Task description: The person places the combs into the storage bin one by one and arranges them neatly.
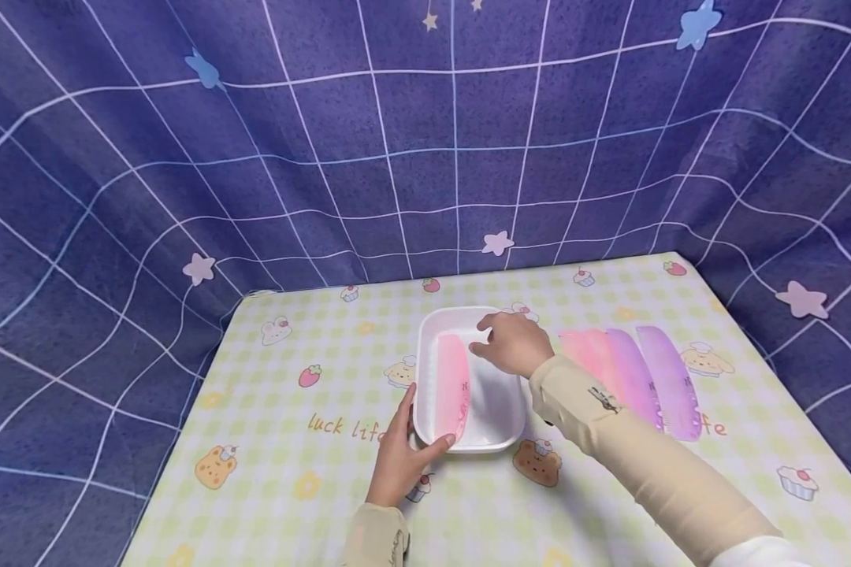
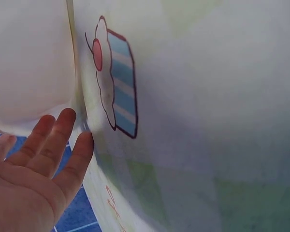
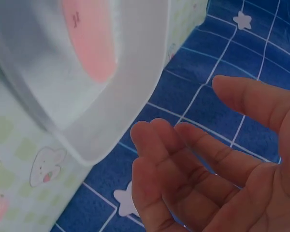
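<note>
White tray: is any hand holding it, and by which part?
The left hand holds the white tray by its near left corner; the right hand holds nothing.

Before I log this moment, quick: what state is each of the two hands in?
Left hand: open, fingers resting against the white tray at its near left corner.
Right hand: open, holding nothing, over the white tray.

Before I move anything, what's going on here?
A person's left hand rests against the near left side of a white tub on a table. A pink comb lies inside. The right hand, holding nothing, hovers over the tub's right side. More combs lie to the right, partly behind the sleeve.
</note>
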`<action>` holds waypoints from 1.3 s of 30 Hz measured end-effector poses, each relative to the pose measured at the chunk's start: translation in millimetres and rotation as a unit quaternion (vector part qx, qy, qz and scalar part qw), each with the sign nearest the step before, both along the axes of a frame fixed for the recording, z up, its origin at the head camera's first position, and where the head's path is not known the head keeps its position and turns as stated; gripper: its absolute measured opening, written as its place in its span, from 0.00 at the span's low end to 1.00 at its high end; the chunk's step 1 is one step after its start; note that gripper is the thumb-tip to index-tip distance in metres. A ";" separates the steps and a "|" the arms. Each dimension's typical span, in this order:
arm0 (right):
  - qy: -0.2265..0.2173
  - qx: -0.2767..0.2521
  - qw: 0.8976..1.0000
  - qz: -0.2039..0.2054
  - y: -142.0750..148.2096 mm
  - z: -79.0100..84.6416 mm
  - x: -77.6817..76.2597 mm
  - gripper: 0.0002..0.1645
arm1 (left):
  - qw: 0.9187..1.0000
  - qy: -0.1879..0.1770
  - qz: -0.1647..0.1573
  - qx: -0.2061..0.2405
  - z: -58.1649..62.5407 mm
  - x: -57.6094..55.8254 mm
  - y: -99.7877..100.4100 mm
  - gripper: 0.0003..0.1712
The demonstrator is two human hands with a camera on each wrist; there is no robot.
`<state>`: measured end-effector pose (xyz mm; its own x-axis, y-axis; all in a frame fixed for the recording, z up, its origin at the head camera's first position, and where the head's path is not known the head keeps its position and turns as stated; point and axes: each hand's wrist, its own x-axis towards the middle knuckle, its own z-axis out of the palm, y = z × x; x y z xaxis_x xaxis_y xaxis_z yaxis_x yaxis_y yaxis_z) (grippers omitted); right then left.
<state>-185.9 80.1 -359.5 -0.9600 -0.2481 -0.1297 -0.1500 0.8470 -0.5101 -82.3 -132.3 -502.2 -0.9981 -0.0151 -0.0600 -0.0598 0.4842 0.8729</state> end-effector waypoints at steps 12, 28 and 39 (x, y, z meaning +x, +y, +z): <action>0.005 -0.007 1.000 -0.015 30.5 -0.6 3.5 0.27 | 1.000 -0.003 0.002 0.002 1.0 -1.4 1.5 0.62; -0.015 -0.022 0.998 -0.061 95.6 -20.5 3.9 0.31 | 1.000 0.002 -0.004 -0.002 0.4 -1.5 1.1 0.62; -0.033 -0.017 0.995 -0.088 118.5 -31.7 4.0 0.32 | 1.000 0.002 -0.001 0.001 1.1 -1.6 1.6 0.61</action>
